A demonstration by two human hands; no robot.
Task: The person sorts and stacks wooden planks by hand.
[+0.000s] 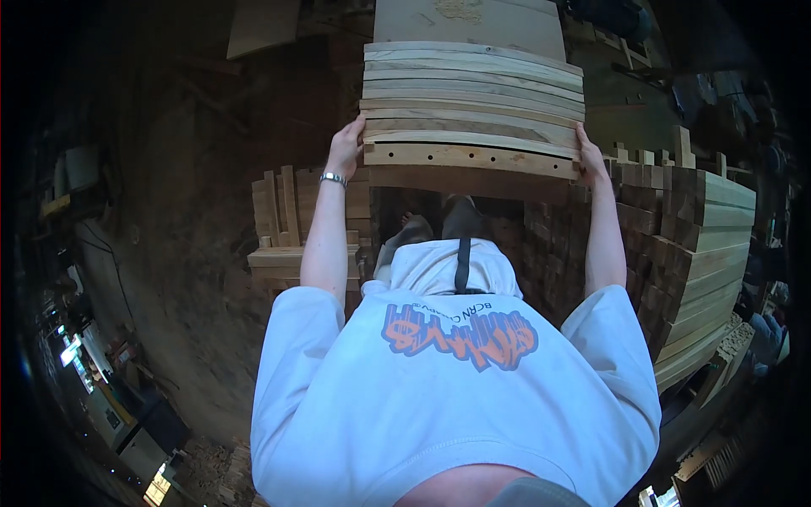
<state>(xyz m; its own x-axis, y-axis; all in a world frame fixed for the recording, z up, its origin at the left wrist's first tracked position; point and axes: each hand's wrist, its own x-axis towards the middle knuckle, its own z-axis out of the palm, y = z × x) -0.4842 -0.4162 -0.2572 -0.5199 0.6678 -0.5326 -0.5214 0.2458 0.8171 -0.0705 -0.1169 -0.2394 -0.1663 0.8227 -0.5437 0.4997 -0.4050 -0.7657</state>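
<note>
A row of long pale wooden boards [473, 97] lies side by side on a light work surface [507, 24]. Nearest my body is a board with several dark round holes [452, 157] along its face. My left hand [345, 148], with a metal band at the wrist, presses against the left ends of the near boards. At their right ends is my right hand [590, 155], its fingers on the board ends. Both hands hold the near boards between them; some fingertips are hidden behind the wood.
Stacked lumber [705, 253] stands close on my right. A smaller wood stack [291, 215] is at my left. A flat panel [263, 25] lies at the upper left. Wood scraps [211, 469] lie on the floor at the lower left.
</note>
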